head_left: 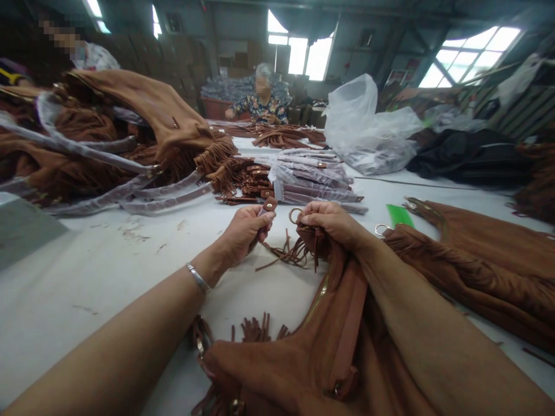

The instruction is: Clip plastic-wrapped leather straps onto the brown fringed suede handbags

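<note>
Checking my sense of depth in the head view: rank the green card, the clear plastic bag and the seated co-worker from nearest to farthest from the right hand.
1. Green card, just right of the right hand.
2. Clear plastic bag, mid-table, behind.
3. Seated co-worker, far end.

Clear plastic bag [368, 124], wrapped straps [312, 176]

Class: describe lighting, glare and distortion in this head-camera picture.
Head view: rear windows blown out white; wide-angle lens bows the table and stretches the forearms; left hand, pinching a strap tab, and right hand, gripping the brown bag, are sharp, softly shadowed.
</note>
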`<state>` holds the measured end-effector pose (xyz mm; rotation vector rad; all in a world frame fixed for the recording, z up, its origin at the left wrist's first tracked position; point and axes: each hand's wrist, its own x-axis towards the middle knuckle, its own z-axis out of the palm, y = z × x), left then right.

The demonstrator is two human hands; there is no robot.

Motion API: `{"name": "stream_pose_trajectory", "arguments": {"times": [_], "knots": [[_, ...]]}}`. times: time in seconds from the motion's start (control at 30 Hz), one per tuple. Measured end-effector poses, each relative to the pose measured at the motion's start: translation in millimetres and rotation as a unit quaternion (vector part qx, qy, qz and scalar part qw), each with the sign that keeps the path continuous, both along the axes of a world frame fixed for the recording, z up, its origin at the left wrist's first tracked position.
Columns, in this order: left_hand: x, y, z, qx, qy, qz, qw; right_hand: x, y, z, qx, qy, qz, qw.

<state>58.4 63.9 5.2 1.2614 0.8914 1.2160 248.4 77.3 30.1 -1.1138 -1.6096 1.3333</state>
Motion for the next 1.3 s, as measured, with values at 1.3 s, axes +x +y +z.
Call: {"name": "stream_pose_trajectory", "arguments": {"times": [1.3], "knots": [[28,-9,-3.2,-0.037,-0.131,-0.015,0.991,-11,-17,6.0,0.016,-0.018,0.026,0.999]]}}
